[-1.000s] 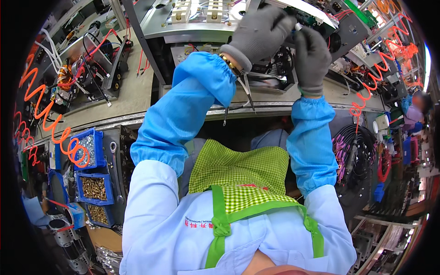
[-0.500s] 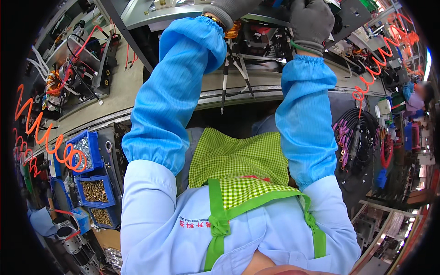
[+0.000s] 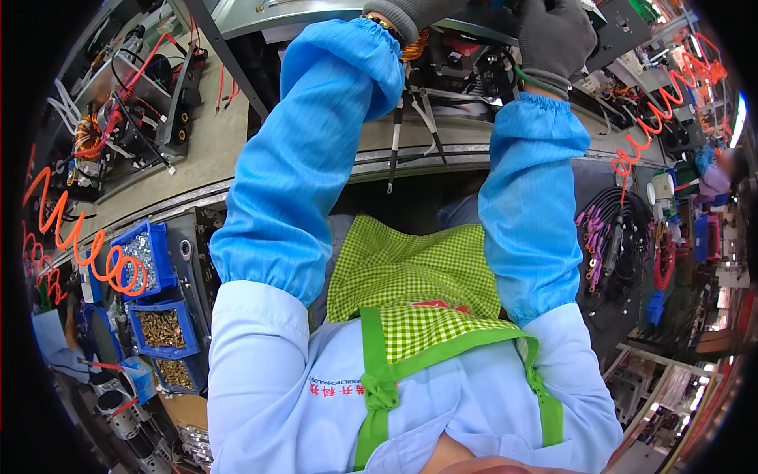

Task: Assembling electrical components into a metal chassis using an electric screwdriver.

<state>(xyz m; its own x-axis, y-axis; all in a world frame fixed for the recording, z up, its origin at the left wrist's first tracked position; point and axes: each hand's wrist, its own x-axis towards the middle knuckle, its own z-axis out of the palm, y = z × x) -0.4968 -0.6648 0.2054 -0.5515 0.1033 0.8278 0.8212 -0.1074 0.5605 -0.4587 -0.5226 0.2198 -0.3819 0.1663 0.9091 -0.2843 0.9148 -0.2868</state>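
Note:
Both my hands wear grey gloves and reach to the top edge of the view, over an open metal equipment housing [image 3: 272, 17]. My left hand [image 3: 417, 11] is at the housing's near rim, above an orange-copper wire coil [image 3: 414, 45]; its fingers are cut off by the picture's edge. My right hand [image 3: 557, 43] lies over the housing's right part, back of the hand up, and its fingertips are hidden. A green band circles that wrist. Dark cables with white sleeves and metal lugs [image 3: 395, 142] hang from the housing over the bench edge.
Another open unit with wiring [image 3: 130, 118] stands at left. Blue bins [image 3: 162, 328] hold small metal fasteners beside a wrench [image 3: 188, 265]. Coiled orange hoses [image 3: 95, 257] hang on both sides. Black cables with purple ends [image 3: 620, 229] lie at right. A person [image 3: 717, 174] is farther right.
Both hands and sleeves have shifted slightly to the right in the picture, along with the housing and its hanging cables. No taking hold or letting go is visible.

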